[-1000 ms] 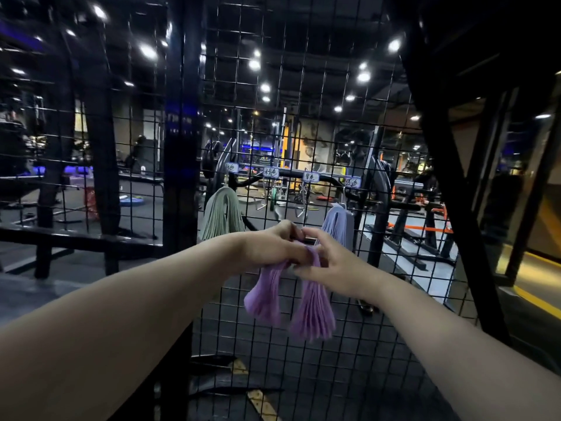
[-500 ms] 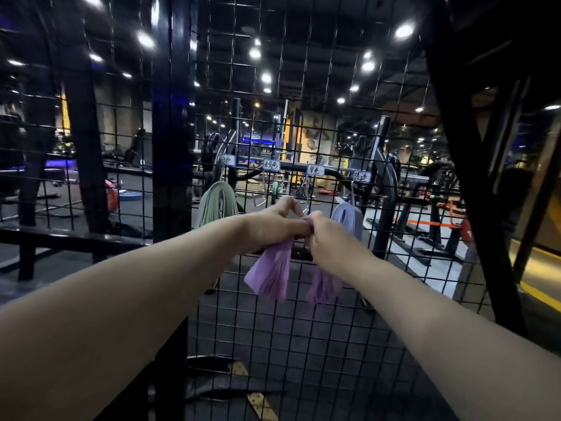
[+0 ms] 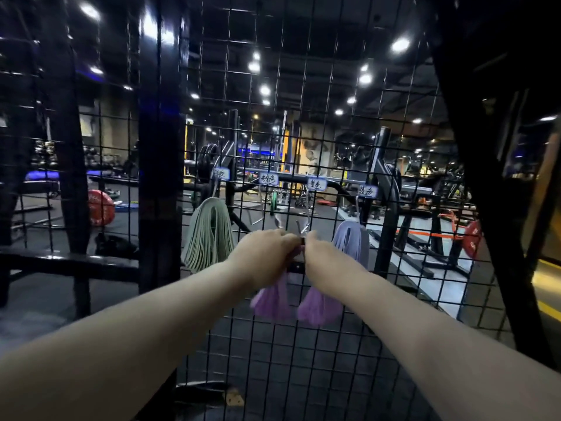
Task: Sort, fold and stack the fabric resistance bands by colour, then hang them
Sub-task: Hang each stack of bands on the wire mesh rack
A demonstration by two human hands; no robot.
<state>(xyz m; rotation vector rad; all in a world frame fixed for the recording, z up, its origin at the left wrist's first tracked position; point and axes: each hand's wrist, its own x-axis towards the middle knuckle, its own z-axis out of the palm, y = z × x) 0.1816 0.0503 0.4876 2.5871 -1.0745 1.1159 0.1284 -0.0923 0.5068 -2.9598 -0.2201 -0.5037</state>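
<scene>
The left hand (image 3: 265, 255) and the right hand (image 3: 323, 261) both grip the purple bands (image 3: 318, 308); their fold should go evenly over the hook (image 3: 303, 228) just above.

Four handwritten tags on wire mesh (image 3: 303, 360), leftmost tag (image 3: 220, 173) blurred, roughly 绿色, second tag (image 3: 269, 179) 米白色, third tag (image 3: 316, 184) 紫色, fourth tag (image 3: 367, 191) 蓝色, red plate (image 3: 100, 208) behind mesh, lettering unreadable

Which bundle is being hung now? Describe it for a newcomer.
On the black wire mesh panel, below the row of white labels, a green bundle hangs left and a pale lilac-blue bundle right. Between them, the left hand and right hand grip the purple bundle: the only vivid purple one, its two ends drooping below the hands.
</scene>
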